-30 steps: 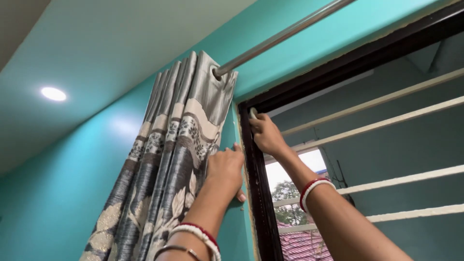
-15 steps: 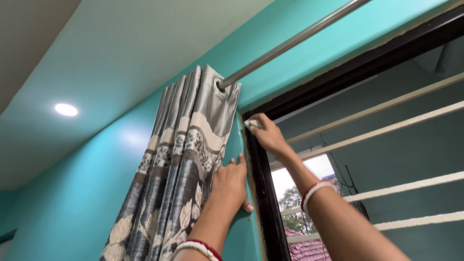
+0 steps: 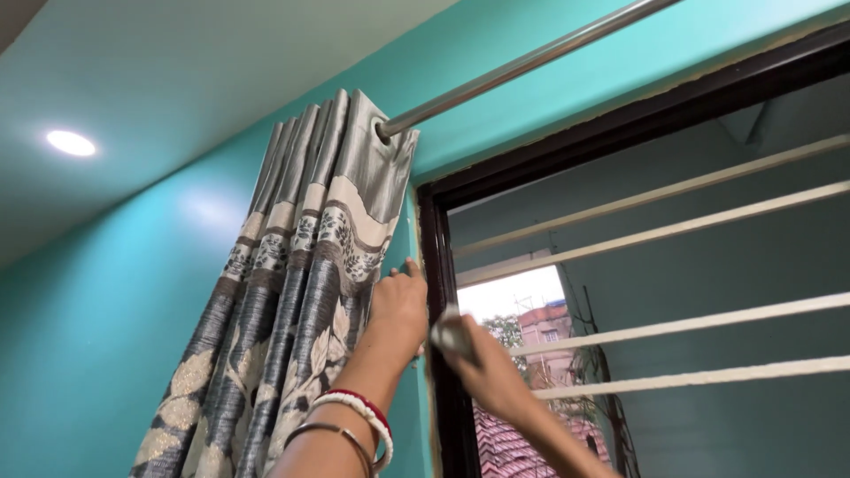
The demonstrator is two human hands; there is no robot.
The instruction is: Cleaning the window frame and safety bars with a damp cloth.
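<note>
Teal walls (image 3: 133, 292) and a white ceiling with one round lamp (image 3: 71, 142) surround you. Your left hand (image 3: 398, 305) presses flat, fingers extended, against the gathered grey patterned curtain (image 3: 301, 265) at its edge beside the dark window frame (image 3: 438, 265). Your right hand (image 3: 474, 354), blurred, sits just beside it on the frame, clutching something pale; its grip I cannot tell. Overhead, the curtain hangs from a metal rod (image 3: 531, 60); white bars (image 3: 673, 232) cross the window.

Illumination is bright and even, supplied by a recessed ceiling light (image 3: 71, 142) and daylight through the window (image 3: 513, 296), which is overexposed. The right hand (image 3: 482, 358) shows motion blur; remaining areas are sharp.
</note>
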